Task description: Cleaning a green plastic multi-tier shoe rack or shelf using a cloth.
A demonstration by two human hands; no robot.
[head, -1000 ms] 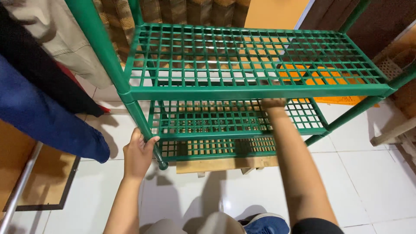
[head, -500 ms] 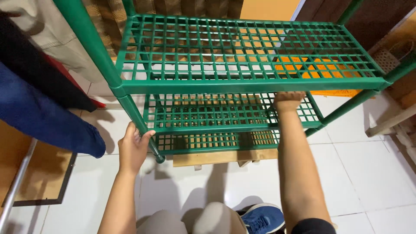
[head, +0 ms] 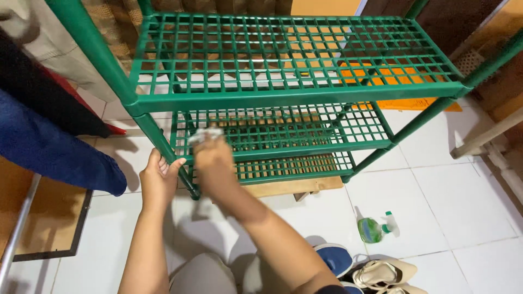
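The work in hand looks like wiping down the green rack (head: 294, 95), and the step seems to be the front left corner of the middle shelf (head: 305, 130); the left hand (head: 158, 182) is wrapped round the front left post (head: 150, 128) just below that shelf, fingers curled behind it and thumb in front, which reads as steadying the rack; the right hand (head: 215, 163) is crossed over close beside the left, closed on a small pale cloth (head: 206, 134) bunched at its fingertips; the cloth lies at the shelf's front rail near the post, though motion blur hides whether it presses on the rail or sits just above it.

The rack stands on a white tiled floor (head: 468, 218) with three grid shelves, the bottom shelf (head: 294, 166) above a wooden board (head: 289, 187); a green spray bottle (head: 373, 228) lies on its side on the tiles to the right, well apart from both hands; a blue shoe (head: 333, 258) and a beige shoe (head: 384, 274) sit near the lower edge; a blue garment (head: 49, 147) hangs to the left.

A next stroke, as I judge it, calls for firm cloth contact along the rail and into the grid openings; the left grip should hold the post so the light frame does not shift.
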